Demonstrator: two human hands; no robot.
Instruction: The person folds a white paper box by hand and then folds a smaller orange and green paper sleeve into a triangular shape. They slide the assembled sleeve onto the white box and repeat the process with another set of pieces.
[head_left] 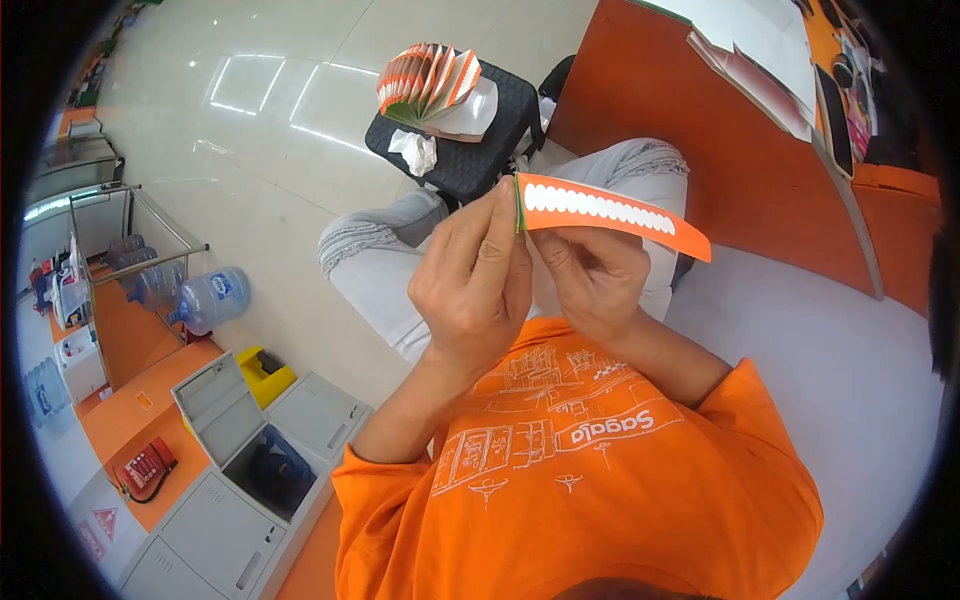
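Note:
An orange folded paper piece (pixel 610 212) with a white scalloped band and a green edge is held in front of my chest. My left hand (pixel 470 275) pinches its green end, fingers pressed together. Beneath the strip, my right hand (pixel 598 275) is closed with curled fingers, gripping its lower edge; part of these fingers is hidden. The strip's far end sticks out freely to the right. Beyond my knees, a fanned row of similar orange-and-white folded papers (pixel 428 80) with green ends stands on a black padded seat (pixel 490 150).
A crumpled white tissue (pixel 413 152) lies on the seat. To the right stands a brown desk panel (pixel 640 100) with a white folder (pixel 750 70) above it. Water jugs (pixel 212 300), grey lockers (pixel 215 520) with one door raised, and a red phone-like box (pixel 147 468) are at left.

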